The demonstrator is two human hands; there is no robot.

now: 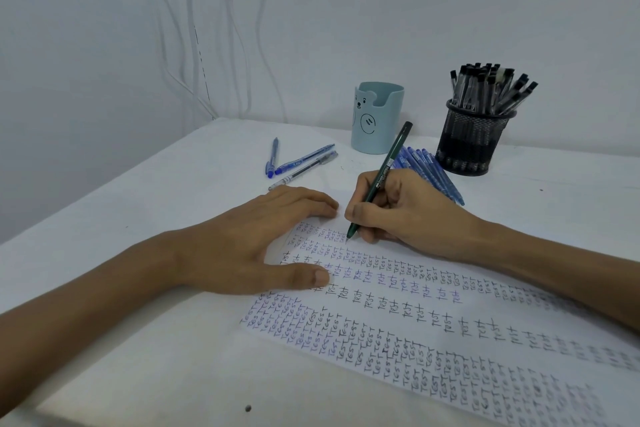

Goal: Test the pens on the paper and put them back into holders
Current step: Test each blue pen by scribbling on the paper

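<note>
Pinching the dark green pen (380, 180) in a writing grip, tip on the paper (433, 329) near its far corner, the right hand (398, 208) should keep strokes light and short while the flat, straight-fingered left hand (256, 236) pins the sheet against sliding.

The dark green plastic pen (381, 180) is showing white lettering above the grip of the right hand (408, 208), the white paper (450, 350) below it carrying blue and black writing.
</note>
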